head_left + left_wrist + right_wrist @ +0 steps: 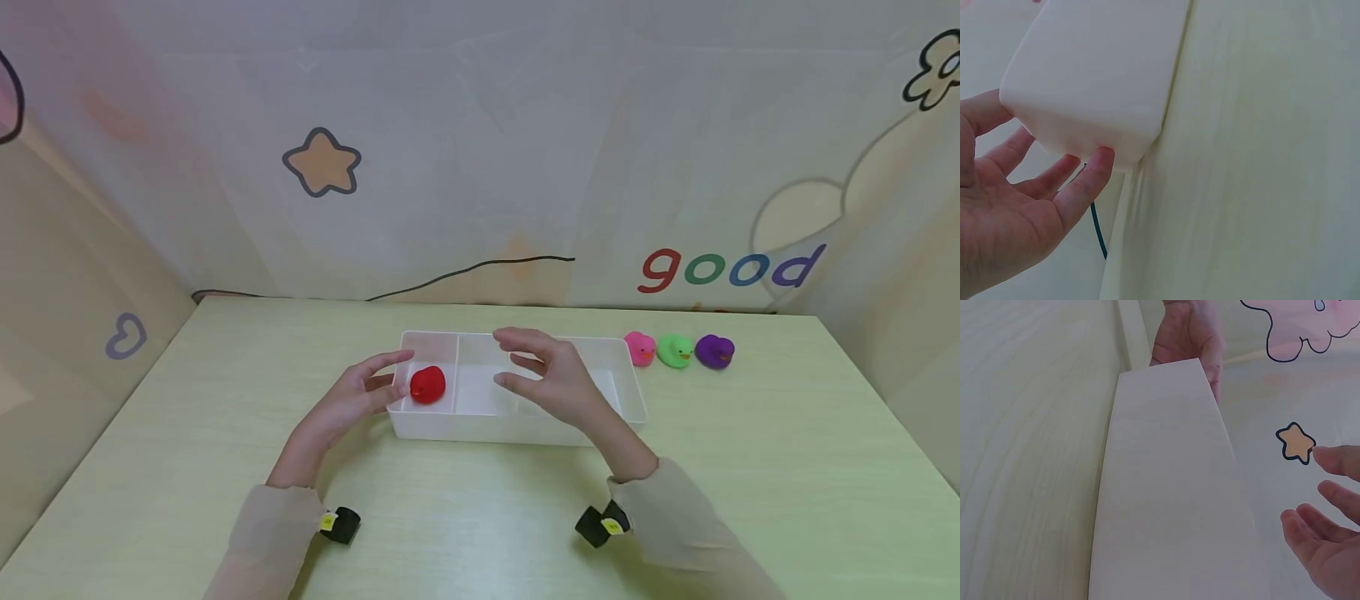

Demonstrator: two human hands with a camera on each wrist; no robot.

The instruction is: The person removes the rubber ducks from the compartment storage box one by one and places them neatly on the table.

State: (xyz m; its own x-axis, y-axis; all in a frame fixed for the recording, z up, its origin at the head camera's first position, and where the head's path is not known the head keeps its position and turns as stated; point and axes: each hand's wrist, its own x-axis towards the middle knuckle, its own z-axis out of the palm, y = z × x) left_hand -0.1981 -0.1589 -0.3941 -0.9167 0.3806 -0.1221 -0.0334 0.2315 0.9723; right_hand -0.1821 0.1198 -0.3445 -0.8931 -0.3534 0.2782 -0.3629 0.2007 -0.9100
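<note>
A white divided box [480,427] lies lengthwise on the table. In its left compartment sits a small red toy duck [428,385]. My left hand [352,395] is at the box's left end, fingers spread and loosely bent; in the left wrist view its fingertips [1105,159] touch the end wall. Over the middle and right of the box hovers my right hand [558,382], thumb and fingers apart with nothing between them. From the right wrist view, the box's long side [1166,481] shows, but its inside is hidden.
Just right of the box, toward the back, stand a pink duck [641,348], a green duck [676,351] and a purple duck [715,352] in a row. A printed cloth backdrop [465,167] rises behind the pale table [480,517].
</note>
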